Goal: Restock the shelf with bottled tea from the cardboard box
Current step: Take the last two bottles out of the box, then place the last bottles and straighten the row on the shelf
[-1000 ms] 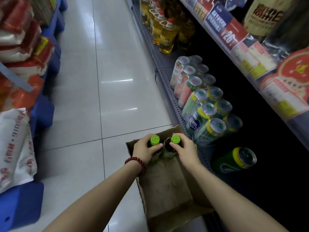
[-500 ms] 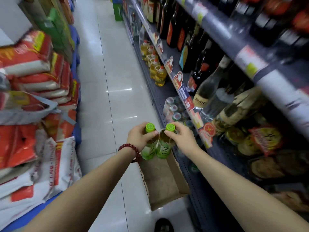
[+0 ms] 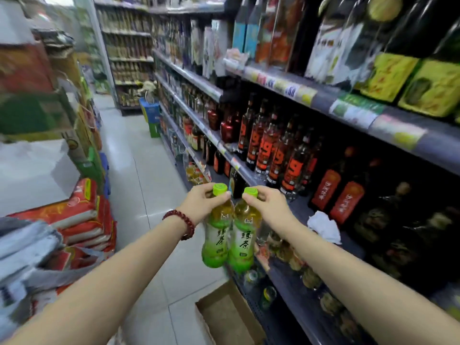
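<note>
Left hand (image 3: 202, 204) grasps left tea bottle (image 3: 216, 230) by neck, right hand (image 3: 270, 207) grasps right tea bottle (image 3: 243, 236), frame center; cardboard box (image 3: 230, 317) below.

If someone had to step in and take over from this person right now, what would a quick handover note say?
Left hand: grip round the neck of one green-capped bottle of green tea.
Right hand: grip round the neck of a second green-capped tea bottle.
Both bottles hang side by side, touching, in the air beside the grey metal shelving.
The open brown cardboard box sits on the floor below; no bottles show in the visible part.
Done: two bottles are out of the box.
Left: set both on the shelf.
</note>
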`<state>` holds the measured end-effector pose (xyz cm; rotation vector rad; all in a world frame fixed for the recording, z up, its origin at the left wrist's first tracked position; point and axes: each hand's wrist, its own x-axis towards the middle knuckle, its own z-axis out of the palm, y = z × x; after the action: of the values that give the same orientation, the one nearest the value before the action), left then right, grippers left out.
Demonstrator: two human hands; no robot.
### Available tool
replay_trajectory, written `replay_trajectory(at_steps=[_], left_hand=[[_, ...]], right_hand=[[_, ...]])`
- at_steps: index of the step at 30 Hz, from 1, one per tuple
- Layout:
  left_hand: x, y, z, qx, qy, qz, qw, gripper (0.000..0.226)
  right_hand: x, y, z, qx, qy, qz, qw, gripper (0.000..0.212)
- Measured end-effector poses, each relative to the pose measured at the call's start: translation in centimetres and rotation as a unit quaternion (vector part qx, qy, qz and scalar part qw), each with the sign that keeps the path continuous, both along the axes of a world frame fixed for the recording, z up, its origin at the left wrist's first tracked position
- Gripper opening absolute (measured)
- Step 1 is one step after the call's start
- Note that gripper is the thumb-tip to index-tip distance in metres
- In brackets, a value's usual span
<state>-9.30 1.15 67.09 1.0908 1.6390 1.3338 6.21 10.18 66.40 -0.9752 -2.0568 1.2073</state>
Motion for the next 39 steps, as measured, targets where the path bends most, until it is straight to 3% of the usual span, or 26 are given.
replay_trajectory(at_steps=[3,7,14,17,23,28,34,39], left_hand=[[2.3,-1.5,5.8,0.018,0.004,-0.031,0.999,0.002],[6.0,-2.6,11.9,0.038,-0.015,-0.08,0.996,0.02],[16.1,-3.5,20.1,0.045,-0.039,-0.17,0.984,0.022],[21.2,-4.0,23.1,0.042,-0.022,-0.217,0.975,0.034],[32.4,-5.1,28.4,0.046,0.0,-0.315,0.948,0.048],[41.6,-7.2,31.4,0.081,-0.003,-0.387,0.919,0.038],[50.3,-9.3,34.3,0.117,0.005,-0.472,0.874,0.03],[56.0,-11.2,35.4,0.136,-0.054,-0.498,0.855,0.026]], right_hand=[[2.9,-2.0,5.9,0.048,0.002,-0.03,0.998,0.013],[7.9,-3.7,12.1,0.088,-0.012,-0.07,0.994,0.022],[19.0,-7.1,20.4,0.138,-0.032,-0.145,0.979,0.034],[24.7,-8.9,23.3,0.167,-0.033,-0.184,0.968,0.057],[36.8,-14.0,29.0,0.223,-0.073,-0.268,0.934,0.047],[45.7,-18.4,32.0,0.26,-0.074,-0.334,0.903,0.061],[53.9,-23.8,34.8,0.283,-0.063,-0.412,0.864,0.038],[58.8,-26.5,36.6,0.316,-0.081,-0.46,0.826,0.04]])
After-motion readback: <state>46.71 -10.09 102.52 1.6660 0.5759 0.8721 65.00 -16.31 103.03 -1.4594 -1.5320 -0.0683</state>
